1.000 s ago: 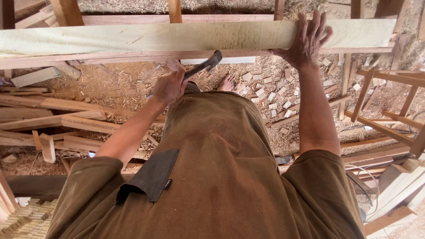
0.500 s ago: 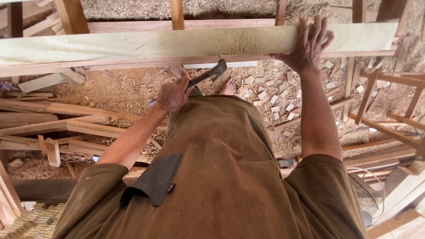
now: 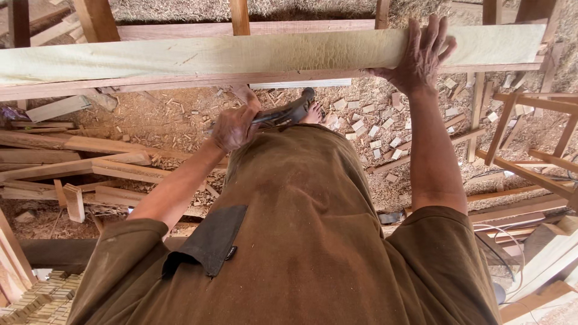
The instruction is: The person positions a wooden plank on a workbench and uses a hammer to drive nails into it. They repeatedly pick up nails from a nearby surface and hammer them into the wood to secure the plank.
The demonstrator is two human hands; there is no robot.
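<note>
We look down past our brown shirt [image 3: 313, 241] at a long pale plank [image 3: 198, 57] lying crosswise in front of us, from the far left edge of the view to the far right. It rests on a reddish wooden rail [image 3: 180, 81] that runs along its near edge.

Our right hand [image 3: 421, 54] lies open on the plank toward its right end, fingers spread and pressed flat on the top face. Our left hand [image 3: 232, 126] is closed around the handle of a hammer [image 3: 286, 113], held low just near the plank and apart from it; the dark head points to the right.

Below, the ground [image 3: 180, 120] is covered with sawdust and shavings, with small wood blocks [image 3: 367, 123] scattered on the right and loose boards [image 3: 72, 162] piled on the left. A bare foot [image 3: 313, 113] shows just past the hammer.

We judge the plank stiff and fairly heavy for its length, likely to tip if held at one end only. Its top face looks rough and cracked, so it should not slip under a flat palm. A hold near the middle, or with both hands well apart, seems safest.
</note>
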